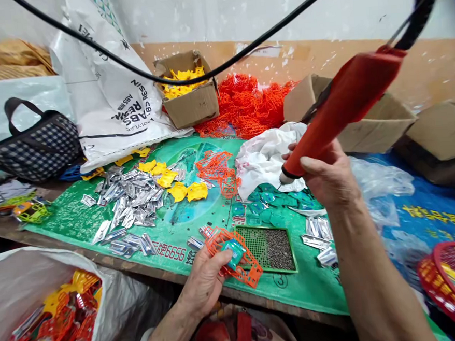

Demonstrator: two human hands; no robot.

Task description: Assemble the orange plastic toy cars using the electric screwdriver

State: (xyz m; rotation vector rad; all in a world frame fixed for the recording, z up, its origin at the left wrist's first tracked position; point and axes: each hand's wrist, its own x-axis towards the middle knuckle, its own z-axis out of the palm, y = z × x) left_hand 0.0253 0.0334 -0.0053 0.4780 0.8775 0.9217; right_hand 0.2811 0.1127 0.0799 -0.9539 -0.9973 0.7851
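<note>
Orange lattice frame (253, 275) with teal plastic part (234, 251) sitting in its middle: both in the left hand (204, 282), at the front edge of the table. Left grip is closed on the pair, thumb over the teal part's near-left side, fingers underneath and mostly hidden. Frame sticks out past the fingertips, up-left and down-right; it overlaps the left end of the green screw tray (295, 262) in view, can't tell if they touch. Screws (279, 247) are heaped in the tray's right end. Right hand (328, 171) is wrapped round the lower body of the red power screwdriver (347, 100), bit angled down-left, well apart from the frame, over the white cloth (263, 155). Teal pieces (261, 207) lie loose behind the tray. Farther left: silver parts (134, 198) in a pile, yellow parts (177, 191) beside it. Orange frames (242, 104) are heaped by the wall.
</note>
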